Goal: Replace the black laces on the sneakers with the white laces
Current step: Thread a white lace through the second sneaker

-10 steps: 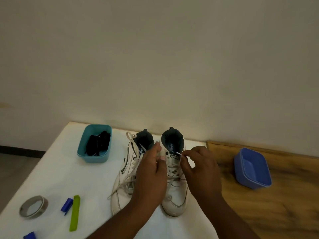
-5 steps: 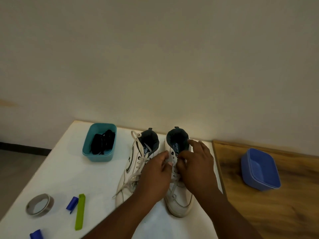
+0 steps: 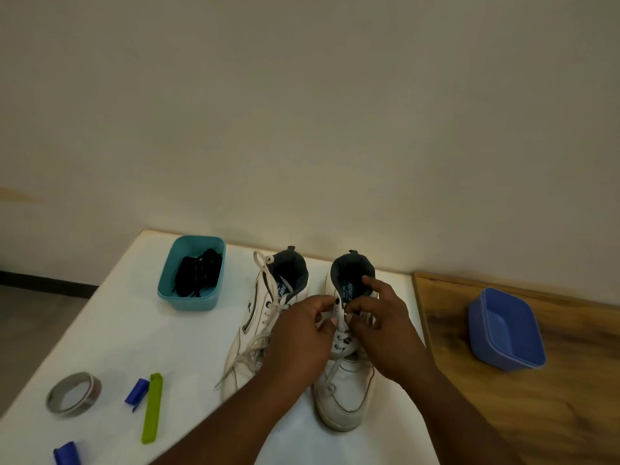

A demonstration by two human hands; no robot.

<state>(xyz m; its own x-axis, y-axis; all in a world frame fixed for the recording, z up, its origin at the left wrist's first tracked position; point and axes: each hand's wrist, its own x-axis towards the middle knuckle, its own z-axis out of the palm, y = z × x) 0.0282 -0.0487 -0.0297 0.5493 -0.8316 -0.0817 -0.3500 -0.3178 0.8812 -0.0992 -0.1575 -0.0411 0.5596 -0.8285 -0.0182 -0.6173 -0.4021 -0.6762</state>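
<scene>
Sneakers (image 3: pixel 342 380) stand toes toward the person, heels to the wall.
Both grips, left hand (image 3: pixel 302 333) and right hand (image 3: pixel 382 327), now pinch the white lace (image 3: pixel 340 325) closer together.

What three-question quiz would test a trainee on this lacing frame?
1. True or false: the black laces lie in the teal tub.
2. Which shoe are both hands on? A) left shoe B) right shoe
3. Fill in: the blue tub sits on the ___ surface.

Key: 1 true. 2 B; the left hand and right hand meet at its upper eyelets. 3 wooden.
</scene>
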